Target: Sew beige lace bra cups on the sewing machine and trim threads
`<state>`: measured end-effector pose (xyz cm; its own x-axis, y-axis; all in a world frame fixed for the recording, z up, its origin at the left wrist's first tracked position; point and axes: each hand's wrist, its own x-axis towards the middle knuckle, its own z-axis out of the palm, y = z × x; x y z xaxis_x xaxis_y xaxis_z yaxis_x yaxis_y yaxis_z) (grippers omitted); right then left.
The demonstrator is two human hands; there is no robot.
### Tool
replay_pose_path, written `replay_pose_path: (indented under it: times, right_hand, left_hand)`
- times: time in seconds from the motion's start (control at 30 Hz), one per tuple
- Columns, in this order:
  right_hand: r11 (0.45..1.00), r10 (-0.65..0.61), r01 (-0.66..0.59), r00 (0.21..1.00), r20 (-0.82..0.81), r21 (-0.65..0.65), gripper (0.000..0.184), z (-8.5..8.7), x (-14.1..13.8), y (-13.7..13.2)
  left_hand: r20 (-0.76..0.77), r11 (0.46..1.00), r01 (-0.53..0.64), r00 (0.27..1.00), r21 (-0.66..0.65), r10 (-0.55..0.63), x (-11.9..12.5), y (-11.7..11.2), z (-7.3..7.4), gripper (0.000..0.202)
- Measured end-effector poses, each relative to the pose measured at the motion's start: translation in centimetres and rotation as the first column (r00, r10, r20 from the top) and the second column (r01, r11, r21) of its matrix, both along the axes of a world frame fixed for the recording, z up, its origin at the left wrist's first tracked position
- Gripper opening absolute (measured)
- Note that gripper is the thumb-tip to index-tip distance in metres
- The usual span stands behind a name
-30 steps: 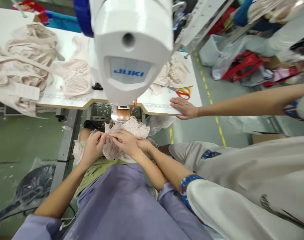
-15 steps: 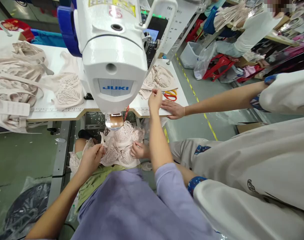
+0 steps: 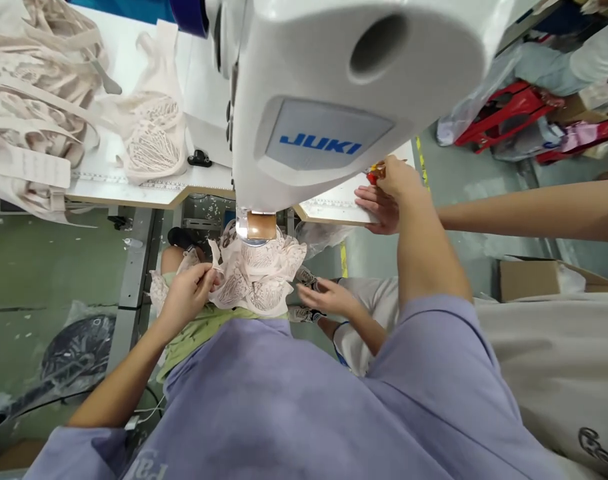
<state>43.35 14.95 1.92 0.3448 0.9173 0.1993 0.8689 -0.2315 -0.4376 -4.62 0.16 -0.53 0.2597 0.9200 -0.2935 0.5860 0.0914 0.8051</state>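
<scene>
A beige lace bra [image 3: 257, 283] hangs in front of my lap, partly under the sewing machine head [image 3: 324, 133]. At its left edge my left hand [image 3: 191, 290] is closed, pinching a strip of the fabric. My right hand [image 3: 403, 179] reaches past the right side of the machine, its fingers closed around the handles of a pair of scissors [image 3: 376, 172] with red and orange grips. The blades are hidden behind the machine. A co-worker's hand [image 3: 379, 208] rests on the table edge just below the scissors; that person's other hand [image 3: 329, 297] is held open beside the bra, apart from it.
Beige bras lie in a heap [image 3: 34, 100] on the left of the white table [image 3: 209, 183], with a single bra [image 3: 154, 137] closer to the machine. The co-worker stands close on my right. A cardboard box [image 3: 534, 280] and red stools [image 3: 504, 117] are beyond.
My right hand has moved from the bra pieces on the table to the scissors. The co-worker's lower hand has let go of the bra and drawn right. My view has come closer to the machine.
</scene>
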Motion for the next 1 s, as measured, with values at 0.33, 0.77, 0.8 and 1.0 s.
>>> replay_pose_path:
  times: [0.33,0.77,0.8,1.0]
  right_hand:
    - [0.935,0.186,-0.088,0.947,0.263,-0.343,0.019,1.6,3.4,0.2]
    - [0.970,0.031,0.001,0.991,0.130,-0.243,0.048,5.7,-7.2,-7.3]
    - [0.967,0.062,-0.053,0.998,0.028,-0.251,0.046,5.4,-8.5,-9.7]
    - [0.845,0.318,-0.475,0.815,-0.484,-0.245,0.029,0.6,-17.9,-23.7]
  left_hand:
    - [0.030,1.000,-0.005,1.000,-0.007,0.005,0.5,-0.2,-0.3,0.037]
    - [0.350,0.972,-0.122,0.918,-0.200,0.187,0.2,-0.3,0.4,0.037]
    - [0.388,0.965,-0.125,0.898,-0.231,0.209,0.1,-0.3,0.4,0.036]
    - [0.532,0.921,-0.097,0.792,-0.377,0.301,-0.4,-0.3,-0.2,0.033]
